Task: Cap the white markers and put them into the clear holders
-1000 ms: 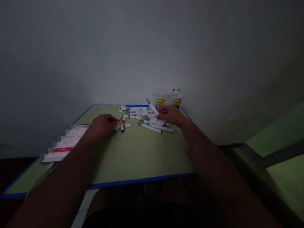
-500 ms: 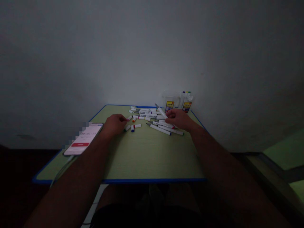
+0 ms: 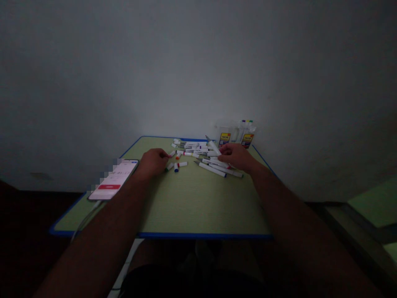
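Observation:
Both of my hands reach to the far half of a green desk [image 3: 186, 203] with a blue rim. My right hand [image 3: 236, 156] is closed around a white marker [image 3: 213, 145] whose grey tip points up and to the left. My left hand [image 3: 154, 161] is curled with its fingertips pinched on a small red marker cap [image 3: 168, 156]. Several white markers [image 3: 214, 169] and loose coloured caps [image 3: 177, 166] lie scattered between and beyond the hands.
A lit phone [image 3: 114, 179] with a cable lies at the desk's left edge. Clear marker boxes with yellow labels [image 3: 236, 134] stand at the far right corner against a pale wall. Another green surface [image 3: 372, 203] shows at the right.
The view has shifted, so the desk now sits further right in the picture. Both hands stay in nearly the same places over the markers.

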The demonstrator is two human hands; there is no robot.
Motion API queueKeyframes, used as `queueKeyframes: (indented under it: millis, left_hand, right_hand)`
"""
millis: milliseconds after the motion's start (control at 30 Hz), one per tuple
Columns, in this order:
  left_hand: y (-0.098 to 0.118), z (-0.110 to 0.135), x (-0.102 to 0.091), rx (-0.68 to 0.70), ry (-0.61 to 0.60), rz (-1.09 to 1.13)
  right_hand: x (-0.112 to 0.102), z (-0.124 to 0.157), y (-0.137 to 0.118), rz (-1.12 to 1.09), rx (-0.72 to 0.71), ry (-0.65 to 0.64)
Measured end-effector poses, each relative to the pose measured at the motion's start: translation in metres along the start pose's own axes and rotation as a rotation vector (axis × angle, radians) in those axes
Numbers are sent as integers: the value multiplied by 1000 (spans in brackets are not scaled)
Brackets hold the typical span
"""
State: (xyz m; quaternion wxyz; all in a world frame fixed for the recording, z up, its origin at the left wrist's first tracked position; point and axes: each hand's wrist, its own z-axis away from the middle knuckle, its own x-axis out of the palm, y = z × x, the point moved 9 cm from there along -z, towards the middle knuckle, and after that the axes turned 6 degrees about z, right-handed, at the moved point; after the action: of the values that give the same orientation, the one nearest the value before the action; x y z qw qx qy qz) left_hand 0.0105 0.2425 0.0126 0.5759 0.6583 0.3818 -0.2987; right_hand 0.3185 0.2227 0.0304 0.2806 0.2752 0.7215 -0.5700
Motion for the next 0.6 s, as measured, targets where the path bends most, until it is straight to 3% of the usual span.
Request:
queueKeyframes:
  millis: [600]
  left_hand:
    - [-1,0,-1,-10,10,8]
  right_hand:
    - [19,8,-14,107,-100,-206]
